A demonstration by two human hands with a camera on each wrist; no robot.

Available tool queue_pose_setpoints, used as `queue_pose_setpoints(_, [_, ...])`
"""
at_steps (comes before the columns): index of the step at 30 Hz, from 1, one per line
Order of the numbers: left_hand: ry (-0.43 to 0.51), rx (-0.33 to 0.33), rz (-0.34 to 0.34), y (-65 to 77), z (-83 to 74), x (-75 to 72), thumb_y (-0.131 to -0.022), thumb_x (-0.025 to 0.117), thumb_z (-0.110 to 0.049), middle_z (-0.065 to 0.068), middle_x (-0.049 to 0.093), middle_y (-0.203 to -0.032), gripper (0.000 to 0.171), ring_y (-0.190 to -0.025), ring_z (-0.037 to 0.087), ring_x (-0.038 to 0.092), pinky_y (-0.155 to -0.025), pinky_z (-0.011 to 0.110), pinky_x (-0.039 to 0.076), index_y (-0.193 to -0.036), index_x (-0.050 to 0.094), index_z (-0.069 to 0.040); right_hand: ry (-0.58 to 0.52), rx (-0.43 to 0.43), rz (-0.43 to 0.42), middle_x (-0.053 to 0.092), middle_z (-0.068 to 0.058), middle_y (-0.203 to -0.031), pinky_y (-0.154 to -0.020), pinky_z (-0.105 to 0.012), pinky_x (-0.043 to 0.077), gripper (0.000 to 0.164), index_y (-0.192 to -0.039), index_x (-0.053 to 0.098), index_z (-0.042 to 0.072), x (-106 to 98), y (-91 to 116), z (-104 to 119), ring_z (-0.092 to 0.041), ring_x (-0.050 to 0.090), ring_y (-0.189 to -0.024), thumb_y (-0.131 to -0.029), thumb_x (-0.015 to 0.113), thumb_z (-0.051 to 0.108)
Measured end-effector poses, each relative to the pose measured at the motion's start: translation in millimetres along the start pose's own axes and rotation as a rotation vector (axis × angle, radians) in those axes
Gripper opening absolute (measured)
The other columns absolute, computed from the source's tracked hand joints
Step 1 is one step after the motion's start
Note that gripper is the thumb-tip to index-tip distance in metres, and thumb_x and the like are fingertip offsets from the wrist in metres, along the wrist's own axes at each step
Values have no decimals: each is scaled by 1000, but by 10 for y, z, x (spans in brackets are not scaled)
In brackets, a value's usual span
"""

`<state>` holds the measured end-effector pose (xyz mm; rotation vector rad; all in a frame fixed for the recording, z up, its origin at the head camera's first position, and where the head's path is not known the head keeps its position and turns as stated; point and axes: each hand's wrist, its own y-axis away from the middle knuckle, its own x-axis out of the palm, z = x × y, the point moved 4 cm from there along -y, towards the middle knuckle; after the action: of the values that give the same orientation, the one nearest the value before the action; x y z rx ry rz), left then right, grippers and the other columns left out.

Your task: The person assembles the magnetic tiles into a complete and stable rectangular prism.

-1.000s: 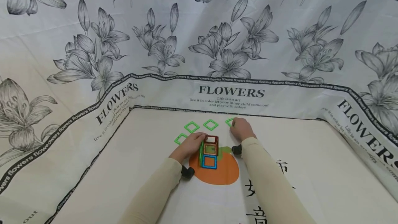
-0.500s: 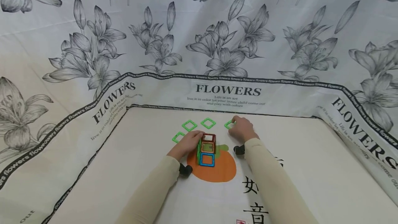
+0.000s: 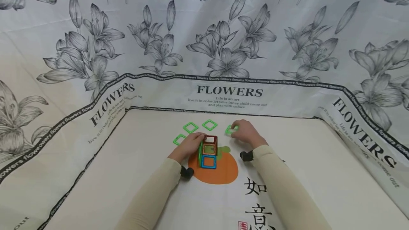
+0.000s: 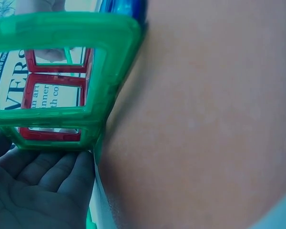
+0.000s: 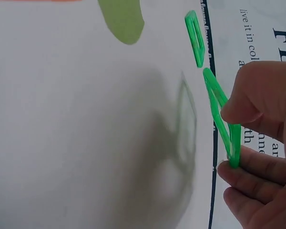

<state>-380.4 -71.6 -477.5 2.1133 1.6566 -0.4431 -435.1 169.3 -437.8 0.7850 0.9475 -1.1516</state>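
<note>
A small block of magnetic building tiles stands on the table, with a blue tile (image 3: pixel 209 156), an orange tile (image 3: pixel 209 144) and a red tile (image 3: pixel 210 136) on top. Green tiles (image 4: pixel 62 28) form its left side. My left hand (image 3: pixel 187 147) holds this structure by its far left corner; in the left wrist view the fingers (image 4: pixel 52 176) lie along the lower green edge. To its right, my right hand (image 3: pixel 248 134) pinches a green square tile (image 5: pixel 234 148) between thumb and fingers. The tile is raised, with its shadow falling on the table.
Several loose green square tiles lie behind and left of the structure, including one green tile (image 3: pixel 210 125) at the back and another (image 3: pixel 190 127). An orange fruit print (image 3: pixel 223 173) and black characters (image 3: pixel 255 187) mark the cloth. A flowered curtain (image 3: pixel 230 95) surrounds the table.
My right hand has lifted the green tile from the back of the table and brought it slightly nearer. My left hand keeps its place at the structure. The head view has shifted slightly.
</note>
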Motion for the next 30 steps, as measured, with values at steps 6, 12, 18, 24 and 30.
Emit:
queue_pose_setpoints(6, [-12,-1,-3,22,-2,-18,-104,35,-42,6,58,-134,46,-129,25,49,-112,49,36,-136,55,-15,2,-51,19,61,-15,-124,-98,-49,45,40,-110,69,12,3,121,40,-30,54,-109,-72,69,24])
queue_pose_setpoints(12, [-15,3,-5,17,-18,-24,-104,35,-43,7,57,-135,48,-132,26,47,-113,49,35,-137,55,-15,-21,-65,22,59,-14,-128,-102,-51,43,42,-113,68,13,-2,271,72,-31,53,-114,-71,70,22])
queue_pose_setpoints(18, [-1,-9,7,11,-25,-23,-104,35,-43,6,56,-137,47,-132,25,47,-114,48,35,-137,55,-15,-38,-125,-2,59,-11,-127,-98,-49,46,30,-102,70,14,-22,427,100,-30,54,-112,-74,65,24])
queue_pose_setpoints(24, [-15,-12,-6,28,-45,-34,-104,35,-42,6,57,-135,45,-127,24,49,-113,49,36,-134,57,-16,-73,-203,-27,65,-3,-113,-89,-44,51,17,-92,69,19,-48,549,128,-26,60,-102,-79,65,28])
queue_pose_setpoints(30, [-12,-6,-15,38,-53,-13,-104,35,-41,6,59,-132,44,-125,24,51,-112,48,36,-131,59,-16,-113,-265,-29,68,1,-107,-89,-43,52,9,-89,70,21,-53,651,122,-23,62,-99,-84,65,27])
